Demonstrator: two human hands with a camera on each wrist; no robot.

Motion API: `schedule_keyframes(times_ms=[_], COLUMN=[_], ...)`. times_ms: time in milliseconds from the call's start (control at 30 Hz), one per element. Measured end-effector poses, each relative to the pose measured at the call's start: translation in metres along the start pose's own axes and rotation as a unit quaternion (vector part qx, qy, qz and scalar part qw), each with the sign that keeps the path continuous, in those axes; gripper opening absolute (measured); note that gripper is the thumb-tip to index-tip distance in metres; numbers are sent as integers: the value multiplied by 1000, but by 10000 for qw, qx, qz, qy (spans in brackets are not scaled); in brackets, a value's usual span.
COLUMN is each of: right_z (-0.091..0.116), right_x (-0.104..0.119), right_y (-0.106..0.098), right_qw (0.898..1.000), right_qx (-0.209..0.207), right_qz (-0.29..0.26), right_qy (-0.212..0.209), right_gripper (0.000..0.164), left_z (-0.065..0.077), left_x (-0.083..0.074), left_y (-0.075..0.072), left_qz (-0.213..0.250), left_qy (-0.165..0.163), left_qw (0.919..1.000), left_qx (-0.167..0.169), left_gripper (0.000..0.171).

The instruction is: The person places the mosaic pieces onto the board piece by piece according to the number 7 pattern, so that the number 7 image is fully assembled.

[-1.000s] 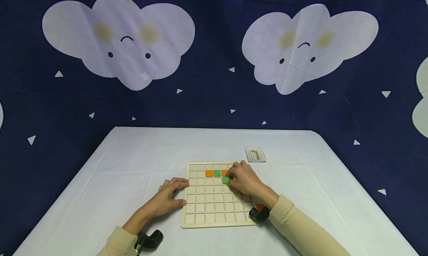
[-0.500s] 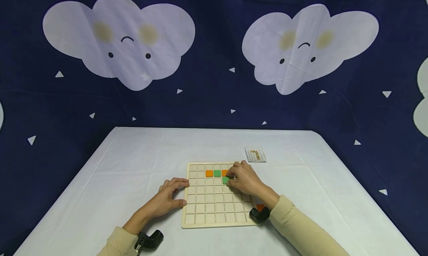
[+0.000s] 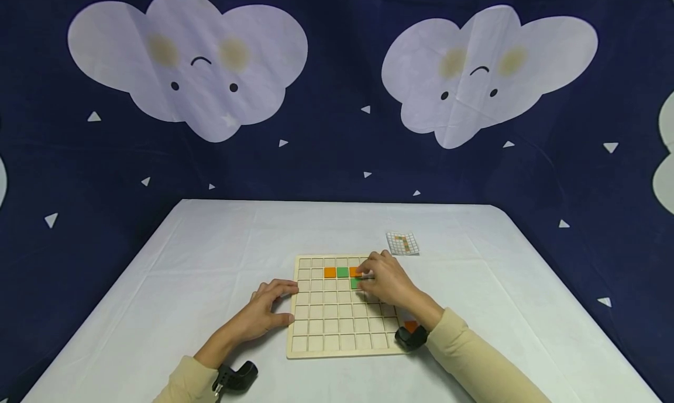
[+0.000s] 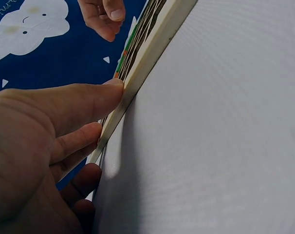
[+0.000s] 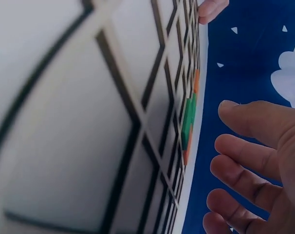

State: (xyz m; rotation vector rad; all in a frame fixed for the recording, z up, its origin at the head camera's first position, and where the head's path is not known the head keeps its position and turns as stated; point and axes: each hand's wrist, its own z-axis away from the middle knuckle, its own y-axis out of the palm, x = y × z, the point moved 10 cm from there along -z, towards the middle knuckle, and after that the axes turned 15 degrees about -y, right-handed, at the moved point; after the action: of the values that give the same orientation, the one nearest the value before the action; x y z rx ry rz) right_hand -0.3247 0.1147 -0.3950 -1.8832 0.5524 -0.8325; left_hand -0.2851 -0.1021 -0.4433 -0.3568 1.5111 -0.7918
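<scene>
A wooden grid board (image 3: pixel 322 312) lies on the white table. An orange tile (image 3: pixel 329 272), a green tile (image 3: pixel 343 272) and another orange tile (image 3: pixel 354 271) sit in a row near its far side. Below the last one sits a second green tile (image 3: pixel 355 283), partly covered by my right hand (image 3: pixel 387 281). The right wrist view shows that hand just above the board, its thumb and fingers apart with nothing between them. My left hand (image 3: pixel 263 312) rests at the board's left edge, its thumb (image 4: pixel 106 97) and fingertips touching the frame.
A small card (image 3: pixel 402 244) printed with a coloured grid pattern lies beyond the board's far right corner. An orange piece (image 3: pixel 411 326) lies by the board's right edge, partly hidden by the right wrist camera (image 3: pixel 411 337). A dark blue cloth with clouds hangs behind the table.
My right hand has risen slightly off the second green tile, and its thumb and fingertips have parted a little. The left hand has stayed at the board's edge.
</scene>
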Motion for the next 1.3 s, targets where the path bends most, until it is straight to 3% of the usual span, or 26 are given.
schedule_keyframes(times_ms=[733, 1300], right_z=[15, 38], right_x=[-6, -29], right_y=[-24, -38], right_qw=[9991, 9976], right_qx=[-381, -559], right_qz=[-83, -53], right_qy=[147, 408], right_gripper=[28, 26], left_z=[1, 0], left_x=[0, 1], left_y=[-1, 0], left_qz=[-3, -15], left_qy=[7, -66], left_qw=[10000, 10000], left_qx=[4, 19], left_gripper=[50, 51])
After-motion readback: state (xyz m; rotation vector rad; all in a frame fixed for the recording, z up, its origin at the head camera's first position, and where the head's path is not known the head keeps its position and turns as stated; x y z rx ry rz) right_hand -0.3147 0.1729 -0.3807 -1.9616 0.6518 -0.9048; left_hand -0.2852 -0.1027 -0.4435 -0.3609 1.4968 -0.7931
